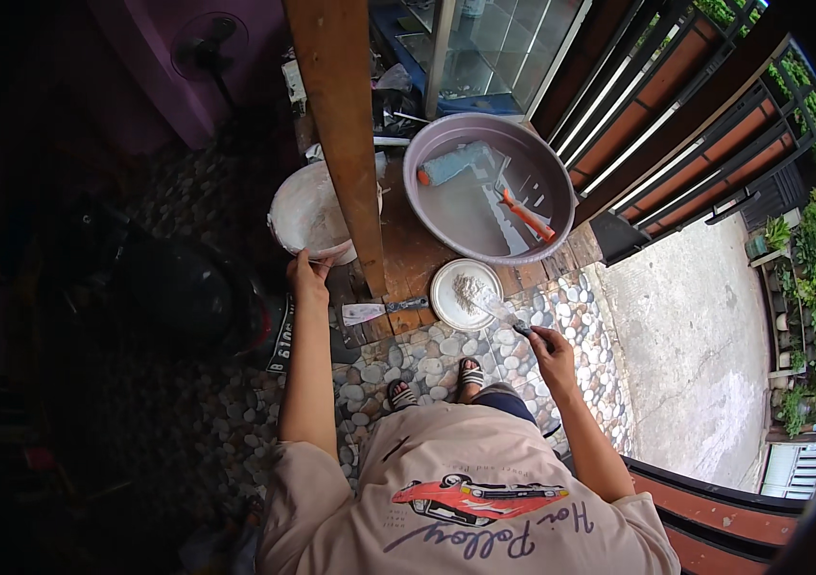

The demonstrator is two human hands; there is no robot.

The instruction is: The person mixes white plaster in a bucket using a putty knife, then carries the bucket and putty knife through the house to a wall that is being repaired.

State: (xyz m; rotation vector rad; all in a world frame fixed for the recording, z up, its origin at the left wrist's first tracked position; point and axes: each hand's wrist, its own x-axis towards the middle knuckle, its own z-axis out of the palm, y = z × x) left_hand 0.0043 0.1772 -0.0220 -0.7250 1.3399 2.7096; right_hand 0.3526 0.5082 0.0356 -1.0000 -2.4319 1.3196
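Our left hand (306, 271) pinches the white bucket (310, 211) rim; right hand (552, 349) grips a putty knife (504, 312); we scoop gently from the lid (466, 293).

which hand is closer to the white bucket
Left. The left hand touches the near rim of the white bucket. The right hand is far off to the right, holding a putty knife over the round white lid.

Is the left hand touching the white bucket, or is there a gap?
Touching. In the head view the left hand rests its fingertips on the near rim of the white bucket, beside the wooden post; no gap shows between them.
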